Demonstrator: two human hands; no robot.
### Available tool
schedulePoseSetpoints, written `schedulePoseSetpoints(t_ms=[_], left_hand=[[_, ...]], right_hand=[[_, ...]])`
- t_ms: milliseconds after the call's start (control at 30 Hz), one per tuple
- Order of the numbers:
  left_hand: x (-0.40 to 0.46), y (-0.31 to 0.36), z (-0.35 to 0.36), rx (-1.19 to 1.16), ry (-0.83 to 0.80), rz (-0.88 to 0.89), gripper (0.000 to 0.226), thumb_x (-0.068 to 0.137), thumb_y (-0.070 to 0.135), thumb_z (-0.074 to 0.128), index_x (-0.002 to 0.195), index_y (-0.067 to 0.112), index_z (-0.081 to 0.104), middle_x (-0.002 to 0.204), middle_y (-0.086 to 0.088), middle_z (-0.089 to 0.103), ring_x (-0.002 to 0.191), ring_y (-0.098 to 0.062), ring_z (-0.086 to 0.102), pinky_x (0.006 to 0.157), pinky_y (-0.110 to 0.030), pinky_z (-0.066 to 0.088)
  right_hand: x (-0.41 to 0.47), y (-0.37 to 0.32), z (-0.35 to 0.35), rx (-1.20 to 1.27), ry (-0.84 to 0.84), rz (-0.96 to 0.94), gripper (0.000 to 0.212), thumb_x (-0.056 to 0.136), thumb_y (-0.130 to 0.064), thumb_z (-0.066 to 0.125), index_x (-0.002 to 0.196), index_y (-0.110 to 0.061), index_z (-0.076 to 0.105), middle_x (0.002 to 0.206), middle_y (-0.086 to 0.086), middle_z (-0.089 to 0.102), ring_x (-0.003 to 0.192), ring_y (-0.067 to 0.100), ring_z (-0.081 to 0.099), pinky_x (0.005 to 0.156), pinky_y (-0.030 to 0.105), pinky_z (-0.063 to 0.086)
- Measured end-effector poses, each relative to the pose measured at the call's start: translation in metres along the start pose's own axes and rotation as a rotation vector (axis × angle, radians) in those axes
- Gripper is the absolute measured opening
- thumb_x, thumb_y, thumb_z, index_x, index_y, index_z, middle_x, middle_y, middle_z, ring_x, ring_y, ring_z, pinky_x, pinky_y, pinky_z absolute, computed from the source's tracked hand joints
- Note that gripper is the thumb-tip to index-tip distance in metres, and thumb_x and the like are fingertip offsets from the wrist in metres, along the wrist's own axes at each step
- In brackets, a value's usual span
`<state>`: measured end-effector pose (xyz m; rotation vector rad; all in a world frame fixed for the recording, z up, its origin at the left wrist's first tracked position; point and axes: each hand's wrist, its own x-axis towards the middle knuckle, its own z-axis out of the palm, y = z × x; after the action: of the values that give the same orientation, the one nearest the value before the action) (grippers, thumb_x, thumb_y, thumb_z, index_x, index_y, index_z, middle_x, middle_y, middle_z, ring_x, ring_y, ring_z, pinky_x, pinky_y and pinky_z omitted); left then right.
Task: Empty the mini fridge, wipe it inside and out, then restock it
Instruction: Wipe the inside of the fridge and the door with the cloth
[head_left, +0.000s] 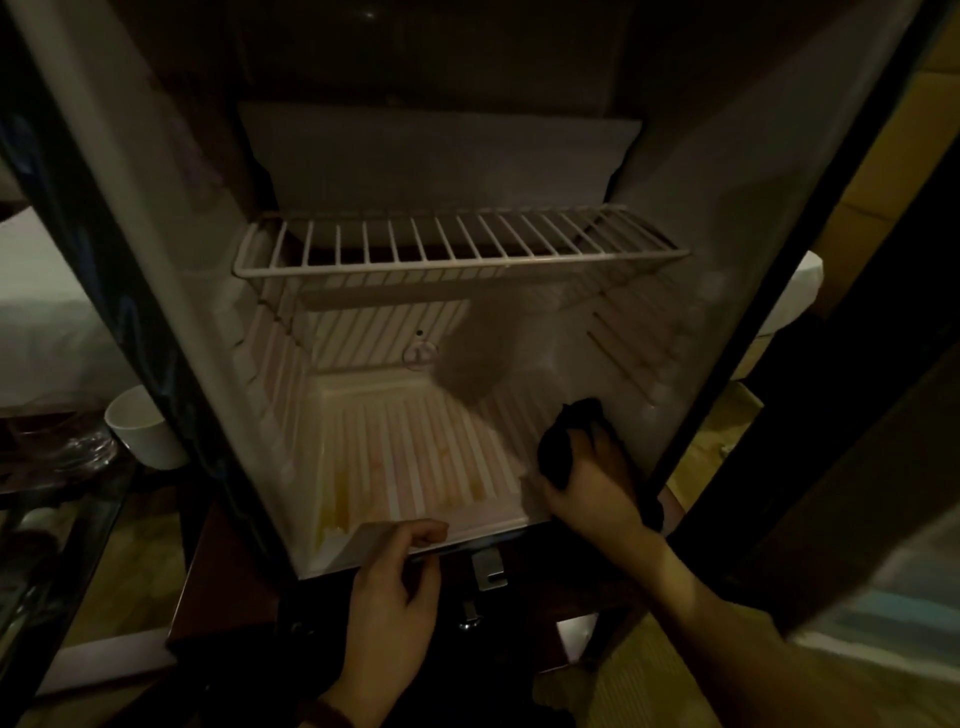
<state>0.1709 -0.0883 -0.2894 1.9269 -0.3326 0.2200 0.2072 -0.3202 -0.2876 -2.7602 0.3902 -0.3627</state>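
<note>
The mini fridge (675, 218) stands open in front of me with nothing stored inside. A white wire shelf (457, 249) spans its middle. The ribbed white floor (410, 447) carries yellow stains near the front left. My right hand (592, 483) grips a black cloth (563, 441) low against the right inner wall, near the floor's right edge. My left hand (395, 587) sits at the fridge's front bottom lip, its fingers curled over the edge.
The fridge door (67, 249) hangs open on the left. A white cup (143, 428) and some glassware (78, 447) sit on a low surface left of the fridge. The fridge rests on a dark wooden cabinet (218, 597). A metal bracket (488, 569) sticks out below the front lip.
</note>
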Motion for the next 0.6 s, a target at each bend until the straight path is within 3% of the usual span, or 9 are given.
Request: schedulePoseSetpoints(t_ms=[67, 200, 267, 367, 433, 500, 600], left_hand=[[0.0, 0.004, 0.003, -0.017, 0.004, 0.008, 0.047, 0.08, -0.006, 0.058, 0.09, 0.04, 0.056, 0.098, 0.027, 0.056, 0.091, 0.005, 0.057, 0.08, -0.005, 0.04], [0.005, 0.005, 0.0, -0.044, 0.005, -0.012, 0.052, 0.078, -0.011, 0.057, 0.087, 0.04, 0.057, 0.095, 0.024, 0.058, 0.087, 0.002, 0.059, 0.079, -0.01, 0.044], [0.01, 0.003, -0.006, -0.014, 0.037, 0.014, 0.039, 0.077, 0.003, 0.056, 0.085, 0.042, 0.058, 0.091, 0.015, 0.059, 0.087, -0.001, 0.059, 0.077, -0.012, 0.046], [0.018, -0.003, -0.013, 0.04, 0.045, 0.008, 0.031, 0.072, 0.016, 0.052, 0.088, 0.043, 0.057, 0.092, 0.011, 0.057, 0.088, -0.004, 0.058, 0.076, -0.014, 0.046], [0.023, -0.006, -0.013, 0.057, 0.037, 0.006, 0.032, 0.075, 0.013, 0.054, 0.089, 0.042, 0.057, 0.094, 0.008, 0.058, 0.088, -0.005, 0.059, 0.076, -0.017, 0.048], [0.027, -0.01, -0.01, 0.077, 0.041, -0.004, 0.04, 0.079, 0.002, 0.059, 0.087, 0.041, 0.058, 0.095, 0.007, 0.058, 0.088, -0.003, 0.058, 0.076, -0.016, 0.048], [0.03, -0.014, -0.01, 0.161, 0.031, -0.017, 0.041, 0.081, 0.0, 0.061, 0.086, 0.041, 0.058, 0.097, 0.01, 0.058, 0.09, 0.0, 0.057, 0.077, -0.009, 0.044]], right_hand=[[0.033, -0.006, 0.008, 0.026, -0.068, 0.04, 0.074, 0.083, -0.046, 0.059, 0.14, -0.007, 0.034, 0.144, 0.018, 0.034, 0.127, 0.035, 0.037, 0.103, 0.042, 0.037], [0.109, -0.021, 0.022, 0.032, -0.132, 0.055, 0.076, 0.089, -0.042, 0.051, 0.15, -0.026, 0.007, 0.155, 0.012, 0.013, 0.138, 0.033, 0.021, 0.114, 0.042, 0.023], [0.129, -0.031, 0.03, 0.006, -0.186, 0.061, 0.075, 0.088, -0.044, 0.051, 0.149, -0.026, 0.012, 0.155, 0.011, 0.015, 0.139, 0.034, 0.019, 0.114, 0.043, 0.021], [0.105, -0.042, 0.032, 0.14, -0.182, -0.075, 0.063, 0.083, -0.043, 0.056, 0.141, -0.025, 0.037, 0.142, 0.011, 0.042, 0.126, 0.033, 0.042, 0.101, 0.04, 0.04], [0.058, -0.047, 0.027, 0.201, -0.185, -0.259, 0.057, 0.078, -0.039, 0.053, 0.134, -0.029, 0.048, 0.137, 0.009, 0.05, 0.121, 0.029, 0.049, 0.095, 0.032, 0.045], [0.013, -0.048, 0.021, 0.225, -0.197, -0.427, 0.057, 0.073, -0.037, 0.049, 0.13, -0.032, 0.052, 0.139, 0.006, 0.049, 0.124, 0.025, 0.046, 0.096, 0.027, 0.04], [0.003, -0.038, 0.013, 0.211, -0.228, -0.529, 0.058, 0.072, -0.038, 0.047, 0.129, -0.03, 0.054, 0.135, 0.005, 0.052, 0.124, 0.022, 0.047, 0.091, 0.024, 0.039]])
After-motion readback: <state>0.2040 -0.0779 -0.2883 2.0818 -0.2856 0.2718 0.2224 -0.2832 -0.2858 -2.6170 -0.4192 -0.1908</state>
